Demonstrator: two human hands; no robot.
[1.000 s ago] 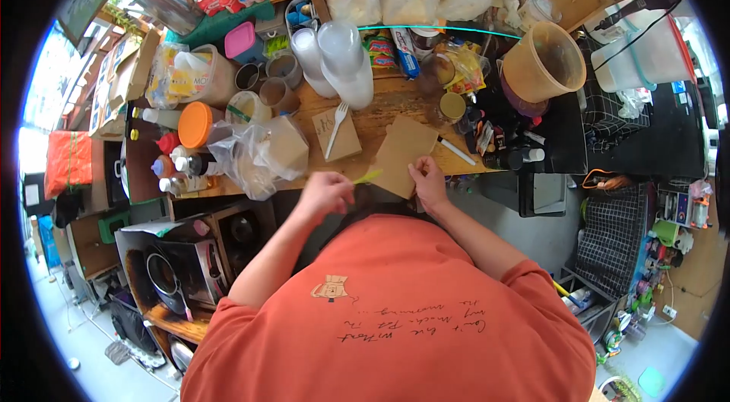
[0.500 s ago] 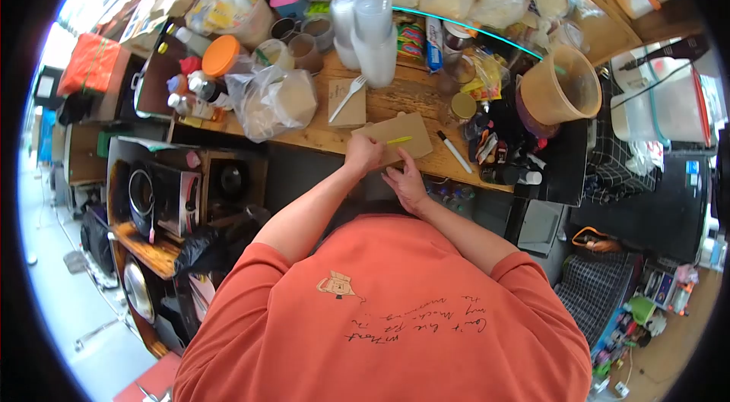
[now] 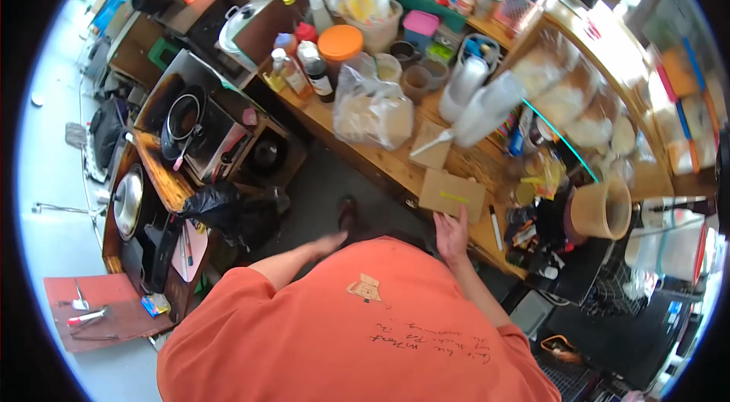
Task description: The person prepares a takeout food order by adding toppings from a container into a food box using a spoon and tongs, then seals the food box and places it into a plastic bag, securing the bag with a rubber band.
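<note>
Near the table's front edge lies a flat brown cardboard box. A thin yellow-green strip shows on its top, too small for me to tell its kind. My right hand grips the box's near edge, one finger over the top. My left hand is low beside my body, away from the table, slightly blurred, with its fingers stretched out and nothing visible in them. Behind the box, a white plastic fork lies on a second cardboard box. A marker pen lies to the right.
Stacked clear plastic cups, a plastic bag, sauce bottles and an orange-lidded jar crowd the table. A beige bucket stands at right. A stove with a pan and a black bag are at left.
My left hand has let go of the cardboard box and moved left, down beside my body. My right hand stays at the box. The view has turned to the left.
</note>
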